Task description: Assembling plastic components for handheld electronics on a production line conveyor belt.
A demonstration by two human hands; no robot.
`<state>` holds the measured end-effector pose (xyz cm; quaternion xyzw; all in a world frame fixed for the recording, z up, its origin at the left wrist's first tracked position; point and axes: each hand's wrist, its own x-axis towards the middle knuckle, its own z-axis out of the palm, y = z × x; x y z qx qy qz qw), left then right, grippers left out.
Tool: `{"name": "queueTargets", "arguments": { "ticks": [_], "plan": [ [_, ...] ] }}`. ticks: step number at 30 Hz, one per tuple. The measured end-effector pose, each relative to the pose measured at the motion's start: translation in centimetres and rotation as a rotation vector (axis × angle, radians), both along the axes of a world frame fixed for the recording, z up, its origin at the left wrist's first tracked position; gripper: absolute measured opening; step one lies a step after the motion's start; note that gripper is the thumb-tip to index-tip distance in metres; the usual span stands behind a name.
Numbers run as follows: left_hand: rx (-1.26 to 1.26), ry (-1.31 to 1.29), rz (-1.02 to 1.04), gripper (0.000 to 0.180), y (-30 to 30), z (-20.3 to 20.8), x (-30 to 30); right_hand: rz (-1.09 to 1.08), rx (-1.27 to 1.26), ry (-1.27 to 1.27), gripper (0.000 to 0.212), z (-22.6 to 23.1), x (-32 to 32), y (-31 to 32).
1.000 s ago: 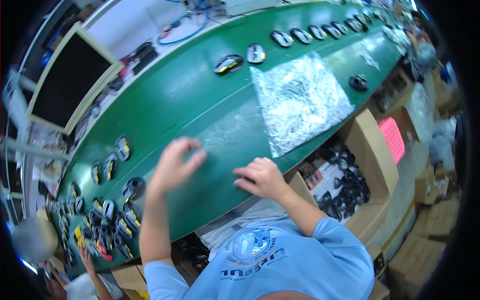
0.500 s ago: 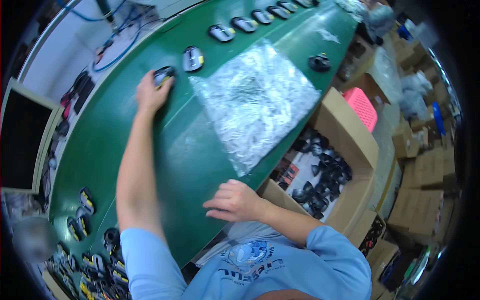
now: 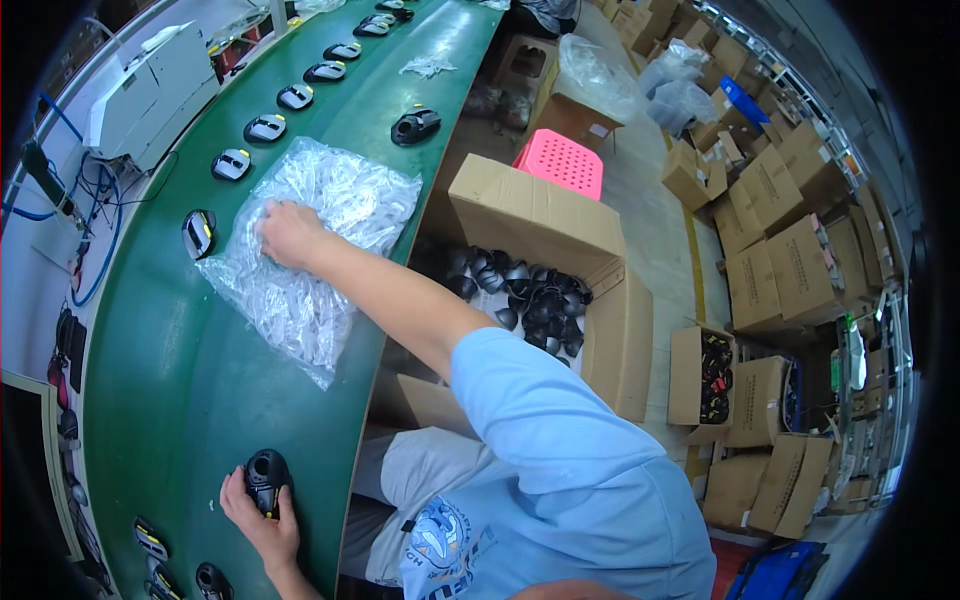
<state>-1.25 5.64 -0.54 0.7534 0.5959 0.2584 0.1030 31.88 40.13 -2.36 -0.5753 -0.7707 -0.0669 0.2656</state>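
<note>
My left hand (image 3: 262, 520) is closed round the sides of a black mouse-shaped housing (image 3: 267, 470) with a round opening on top and yellow at its side, on the green table. Over a flat clear plastic bag (image 3: 340, 200) full of crinkled transparent material lies my right hand (image 3: 292, 236), its fingers curled into the plastic; the fingertips are partly hidden. A grey-and-black computer mouse (image 3: 199, 234) rests beside the bag's left edge. More such mice, among them one grey mouse (image 3: 231, 165), form a line running away along the table.
Beyond the bag sits another black housing (image 3: 415, 125). At the table's right edge stands an open cardboard box (image 3: 540, 215) holding black domed parts (image 3: 545, 305), with a pink perforated stool (image 3: 562, 163) behind it. Several more mice or housings (image 3: 212, 580) lie at the lower left.
My left hand has let go of the mouse at the line and come back to hold the black housing. My right hand has reached onto the bag. The view has turned.
</note>
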Motion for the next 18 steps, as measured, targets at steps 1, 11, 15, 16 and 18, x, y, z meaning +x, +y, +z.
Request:
{"name": "queueTargets", "arguments": {
  "ticks": [1,11,15,16,18],
  "plan": [
    [0.055,0.060,-0.030,0.070,0.3,-0.2,0.5,-0.012,-0.096,-0.079,0.027,-0.1,0.5,1.6],
    [0.077,0.108,0.032,0.069,-2.0,-0.6,-1.2,0.249,-0.202,0.207,0.027,1.2,1.5,-1.3],
    [0.054,0.076,-0.009,0.073,-0.4,-0.3,0.5,0.301,-0.200,0.563,0.027,1.9,8.1,-3.3],
    [0.057,0.070,0.006,0.075,-0.1,-0.8,0.6,0.308,-0.123,0.614,0.026,2.3,8.9,-3.9],
    [-0.001,0.064,0.047,0.075,-0.6,-0.6,0.2,0.279,-0.016,0.563,0.023,6.8,8.3,-9.3]
  ]
}}
